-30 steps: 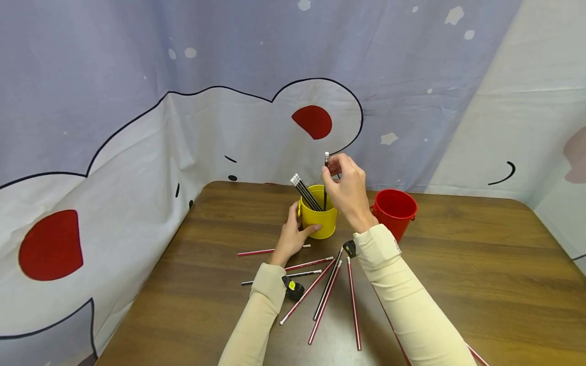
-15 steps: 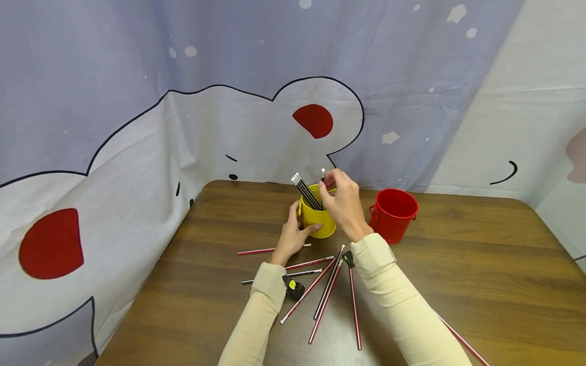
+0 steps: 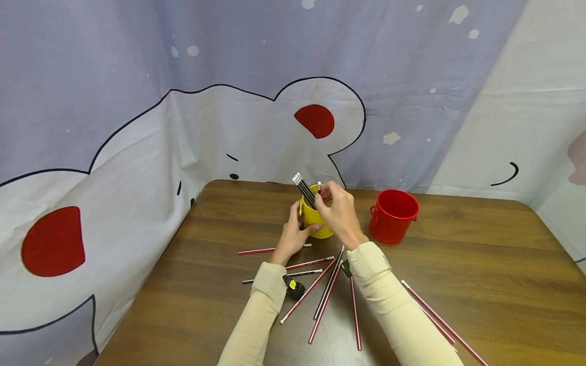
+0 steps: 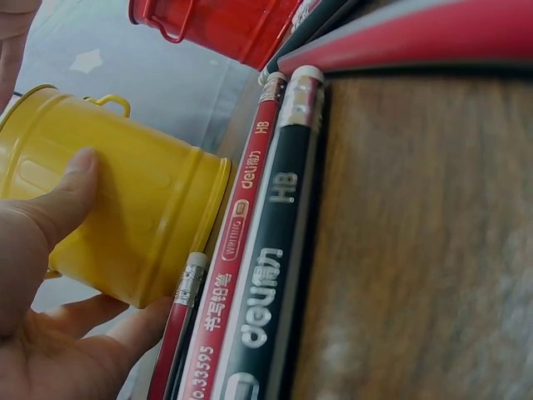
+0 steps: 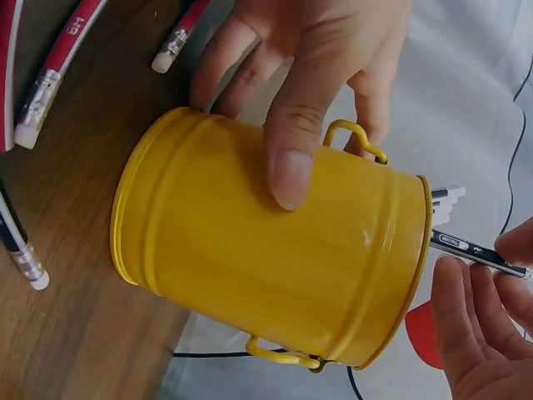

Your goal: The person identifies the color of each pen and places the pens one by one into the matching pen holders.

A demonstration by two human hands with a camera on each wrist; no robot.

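One black pencil [image 5: 466,248] pinched between thumb and fingers of right hand [image 3: 340,212], lower part inside yellow bucket [image 5: 258,250]. Left hand [image 3: 291,236] wrapped round bucket side, thumb on front. More black pencils [image 3: 305,190] lean together in bucket, eraser ends up. Red bucket [image 3: 390,224] stands to right. Red pencils [image 3: 308,291], two black ones [image 3: 328,283] lie on wooden table [image 3: 480,249].

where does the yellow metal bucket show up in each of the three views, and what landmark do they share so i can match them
Head: just right of centre and below mid-height, the yellow metal bucket is partly covered by both hands.
Left wrist: at the left, around mid-height, the bucket appears turned on its side.
Right wrist: large across the middle, the bucket again appears sideways.
Shared landmark: the left hand, its thumb against the bucket's side.
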